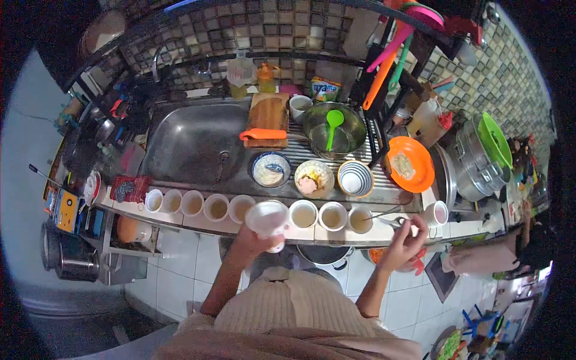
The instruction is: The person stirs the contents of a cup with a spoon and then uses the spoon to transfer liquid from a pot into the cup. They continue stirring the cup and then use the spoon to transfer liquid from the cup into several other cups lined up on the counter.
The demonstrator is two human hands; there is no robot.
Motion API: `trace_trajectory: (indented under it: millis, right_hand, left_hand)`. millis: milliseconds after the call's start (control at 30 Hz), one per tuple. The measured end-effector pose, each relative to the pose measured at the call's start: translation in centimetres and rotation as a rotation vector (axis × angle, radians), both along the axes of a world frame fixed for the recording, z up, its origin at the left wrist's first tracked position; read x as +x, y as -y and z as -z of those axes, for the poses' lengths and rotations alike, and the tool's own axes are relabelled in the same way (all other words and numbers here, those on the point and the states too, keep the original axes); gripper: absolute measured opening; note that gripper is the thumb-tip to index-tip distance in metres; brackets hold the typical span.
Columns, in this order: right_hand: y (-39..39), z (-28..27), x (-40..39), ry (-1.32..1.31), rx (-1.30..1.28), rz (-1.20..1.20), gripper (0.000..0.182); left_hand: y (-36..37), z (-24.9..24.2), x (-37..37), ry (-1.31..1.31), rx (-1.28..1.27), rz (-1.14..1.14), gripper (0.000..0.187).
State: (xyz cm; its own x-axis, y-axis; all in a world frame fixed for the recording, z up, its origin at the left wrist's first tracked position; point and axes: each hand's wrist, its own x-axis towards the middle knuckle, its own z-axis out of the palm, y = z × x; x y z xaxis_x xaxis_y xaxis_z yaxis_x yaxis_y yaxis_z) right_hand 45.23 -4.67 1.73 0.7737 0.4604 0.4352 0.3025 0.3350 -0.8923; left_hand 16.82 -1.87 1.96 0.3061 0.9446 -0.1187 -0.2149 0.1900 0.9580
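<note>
Cup in left hand, spoon in right hand.

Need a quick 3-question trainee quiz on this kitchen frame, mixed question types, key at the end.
1. True or false: the left hand holds a white cup lifted off the counter edge.
2. Which thing lies in the steel pot? A) orange knife B) green ladle C) blue-striped bowl
3. Fill in: the right hand holds a thin metal ____ near the cups at the right end of the row.

Key
1. True.
2. B. The blue-striped bowl sits on the drainboard, not in the pot.
3. Spoon; its tip is over a filled cup.
</note>
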Motion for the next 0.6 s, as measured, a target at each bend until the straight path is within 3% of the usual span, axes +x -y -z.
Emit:
trace_trajectory:
  millis: [100, 167, 200, 267, 333, 400, 433, 600]
  right_hand:
    - [-0.8, 1.4, 1.9, -0.03, -0.086, 0.023, 0.026]
    - [-1.1, 2.6, 2.6, 0.094, -0.361, -0.019, 0.027]
    - [-1.3, 3.1, 2.9, 0.093, -0.363, -0.021, 0.027]
    - [-1.9, 3.4, 3.3, 0.022, -0.45, -0.248, 0.024]
    - [-2.2, 2.9, 2.9, 0.152, -0.425, -0.224, 0.015]
    - [-2.1, 2.5, 3.0, 0.505, -0.408, -0.256, 0.009]
    - [-1.4, -0.1, 1.8, 0.533, -0.597, -0.271, 0.006]
    - [0.7, -3.8, 0.1, 0.752, -0.478, -0.352, 0.007]
  left_hand:
    - [-0.2, -0.3, -1.8, -0.026, 0.054, -0.141, 0.057]
    - [-0.2, -0.3, -2.6, -0.023, 0.053, -0.216, 0.062]
    - [-0.2, -0.6, -2.8, -0.024, 0.051, -0.217, 0.062]
    - [0.0, -1.2, -2.9, 0.032, 0.118, -0.238, 0.049]
    - [0.2, -0.4, -3.2, 0.018, 0.125, -0.251, 0.049]
    - [0.4, -0.2, -3.5, 0.002, 0.138, -0.263, 0.05]
    - [0.6, -0.4, -3.5, -0.021, 0.109, -0.285, 0.05]
    - [0.9, -0.9, -3.8, 0.033, 0.056, -0.372, 0.051]
